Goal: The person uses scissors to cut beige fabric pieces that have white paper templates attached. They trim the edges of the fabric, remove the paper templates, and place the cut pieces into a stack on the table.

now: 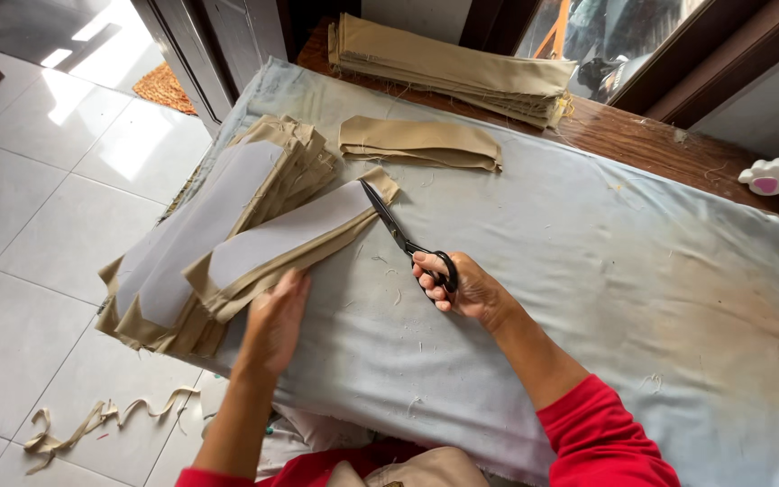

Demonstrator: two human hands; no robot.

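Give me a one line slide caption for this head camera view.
Right hand works black scissors along a tan fabric stack while the left hand presses it flat.

You work in bright, even daylight; sun patches glare on the floor tiles (74,99) at upper left. Shadows under your hands are soft. The frame is sharp, with wide-angle bending at the edges.

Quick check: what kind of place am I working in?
Probably a small tailoring workshop: black shears trimming a khaki fabric piece, stacks of cut khaki pieces on a cloth-covered cutting table.
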